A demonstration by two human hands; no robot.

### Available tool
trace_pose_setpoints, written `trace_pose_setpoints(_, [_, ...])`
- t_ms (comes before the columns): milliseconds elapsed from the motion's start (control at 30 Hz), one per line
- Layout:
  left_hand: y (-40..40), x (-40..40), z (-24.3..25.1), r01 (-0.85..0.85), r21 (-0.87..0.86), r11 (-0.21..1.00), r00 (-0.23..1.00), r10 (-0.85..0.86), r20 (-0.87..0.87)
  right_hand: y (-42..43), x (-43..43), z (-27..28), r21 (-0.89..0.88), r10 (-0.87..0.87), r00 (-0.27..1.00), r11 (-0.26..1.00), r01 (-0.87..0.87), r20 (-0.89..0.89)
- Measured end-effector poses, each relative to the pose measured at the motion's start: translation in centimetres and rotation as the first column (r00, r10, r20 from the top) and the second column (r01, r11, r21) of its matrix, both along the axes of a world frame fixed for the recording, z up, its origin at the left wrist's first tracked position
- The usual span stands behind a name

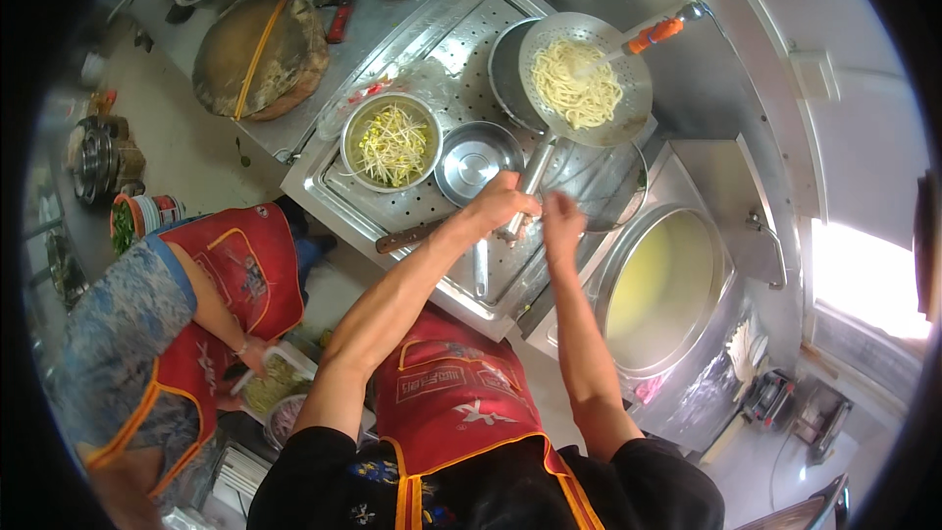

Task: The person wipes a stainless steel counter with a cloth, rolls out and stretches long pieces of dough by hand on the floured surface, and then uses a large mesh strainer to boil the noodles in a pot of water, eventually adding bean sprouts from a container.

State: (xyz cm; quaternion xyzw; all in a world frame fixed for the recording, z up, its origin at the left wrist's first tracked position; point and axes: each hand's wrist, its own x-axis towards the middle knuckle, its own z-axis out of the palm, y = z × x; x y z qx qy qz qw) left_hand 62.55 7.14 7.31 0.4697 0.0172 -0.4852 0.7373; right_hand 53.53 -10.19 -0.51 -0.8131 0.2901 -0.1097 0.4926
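Note:
My left hand (505, 204) grips the metal handle of a large perforated strainer (533, 51), which holds pale noodles (578, 85). Above them, a tap with an orange-wrapped section (653, 37) points down at the noodles. Beside the handle's end is my right hand (564, 224), its fingers curled and blurred; whether it holds anything is unclear. Under the strainer, a dark pot (508, 73) is partly hidden. Left of my hands sit a shiny metal bowl (475, 162) and a metal bowl of bean sprouts (394, 146). A wooden tool handle (408, 237) passes beneath my left forearm.
A large pot of cloudy yellowish liquid (662, 287) stands at right. A round chopping block (254, 51) and a red-handled cleaver (340, 22) lie at upper left. One co-worker in a red apron (235, 265) holds a white container (283, 375) at left.

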Motion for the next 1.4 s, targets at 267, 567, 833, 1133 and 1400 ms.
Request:
trace_pose_setpoints(267, [2.5,-0.4,-0.6,-0.059,0.091,0.994,0.998,0.059,0.005,11.8,-5.8,-0.3,0.751,0.214,0.869,0.617,0.234,-0.447])
trace_pose_setpoints(567, [4.1,-0.5,0.7,-0.055,0.146,0.988,0.998,0.049,0.041,3.0,-3.2,-1.9,-0.064,0.389,0.804,0.884,-0.464,-0.450])
trace_pose_setpoints(833, [5.6,-5.2,1.7,-0.056,0.127,0.990,0.998,0.057,0.000,-16.1,23.7,20.7,-0.557,0.018,0.945,0.812,0.177,0.326])
trace_pose_setpoints(1133, [8.6,-8.7,3.5,-0.081,0.115,0.990,0.996,0.086,-0.033,-15.6,30.3,28.0,-0.775,-0.069,0.898,0.537,-0.334,-0.435])
trace_pose_setpoints(1400, [10.5,-11.7,3.6,-0.146,0.145,0.979,0.984,0.159,-0.080,-15.8,23.5,23.3,-0.177,0.282,0.951,0.950,-0.258,0.125])
